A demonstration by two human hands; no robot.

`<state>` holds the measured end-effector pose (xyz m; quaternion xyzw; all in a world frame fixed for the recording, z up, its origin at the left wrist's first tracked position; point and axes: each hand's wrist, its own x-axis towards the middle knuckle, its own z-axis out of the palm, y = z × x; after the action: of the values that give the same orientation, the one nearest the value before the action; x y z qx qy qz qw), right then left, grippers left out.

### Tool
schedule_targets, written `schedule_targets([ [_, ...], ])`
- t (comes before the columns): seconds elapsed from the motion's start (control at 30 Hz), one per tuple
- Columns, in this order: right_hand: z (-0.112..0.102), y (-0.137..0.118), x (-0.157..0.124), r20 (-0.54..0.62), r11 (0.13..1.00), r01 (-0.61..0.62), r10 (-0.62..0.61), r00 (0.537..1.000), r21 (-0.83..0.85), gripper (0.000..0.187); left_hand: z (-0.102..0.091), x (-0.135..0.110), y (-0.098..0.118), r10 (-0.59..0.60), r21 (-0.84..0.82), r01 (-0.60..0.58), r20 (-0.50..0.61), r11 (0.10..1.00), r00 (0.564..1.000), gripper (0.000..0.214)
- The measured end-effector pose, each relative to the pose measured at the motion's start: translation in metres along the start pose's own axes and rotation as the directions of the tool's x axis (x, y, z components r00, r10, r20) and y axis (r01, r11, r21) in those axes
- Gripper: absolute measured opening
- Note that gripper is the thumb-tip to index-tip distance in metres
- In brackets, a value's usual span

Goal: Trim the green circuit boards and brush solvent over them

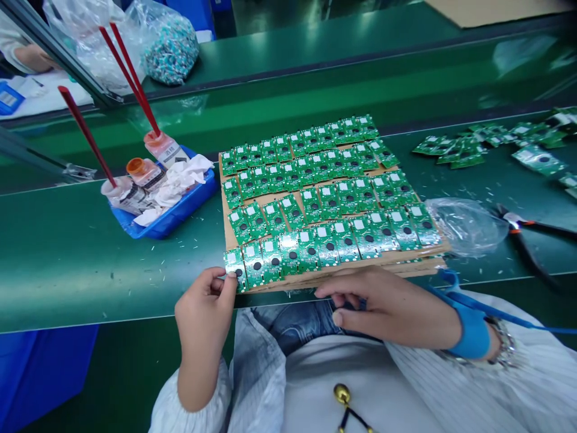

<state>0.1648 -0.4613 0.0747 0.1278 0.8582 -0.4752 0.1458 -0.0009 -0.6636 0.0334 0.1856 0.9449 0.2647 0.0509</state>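
Observation:
Several small green circuit boards point(315, 186) lie in rows on a stack of cardboard sheets point(342, 273) on the green belt. My left hand point(207, 310) pinches the nearest left corner board point(235, 269) between thumb and fingers. My right hand point(387, 310), with a blue wrist strap point(471, 331), has its fingers curled under the front edge of the cardboard stack at its middle.
A blue tray point(175, 213) with glue bottles, red sticks and white cloths stands left of the cardboard. More loose boards point(496, 141) lie at the far right. A clear plastic bag point(466, 225) and black pliers point(527, 240) sit to the right. Another person's hand point(31, 57) shows top left.

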Motion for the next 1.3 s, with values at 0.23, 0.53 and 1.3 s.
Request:
schedule_targets([
  [0.23,0.003,0.007,0.003,0.045,1.000,0.018,-0.018,0.999,-0.001,0.032,0.003,0.001,-0.002,0.045,0.019,-0.046,0.004,0.999,0.999,0.022],
  [0.53,0.000,0.005,0.002,0.037,1.000,0.011,-0.010,0.999,-0.006,0.034,0.002,0.032,0.010,0.281,0.184,-0.267,-0.054,0.946,0.958,0.046],
  [1.3,-0.001,0.016,-0.006,0.030,0.999,-0.038,0.038,0.999,-0.012,0.037,0.019,0.057,0.029,0.432,0.272,-0.432,0.064,0.860,0.900,0.053],
])
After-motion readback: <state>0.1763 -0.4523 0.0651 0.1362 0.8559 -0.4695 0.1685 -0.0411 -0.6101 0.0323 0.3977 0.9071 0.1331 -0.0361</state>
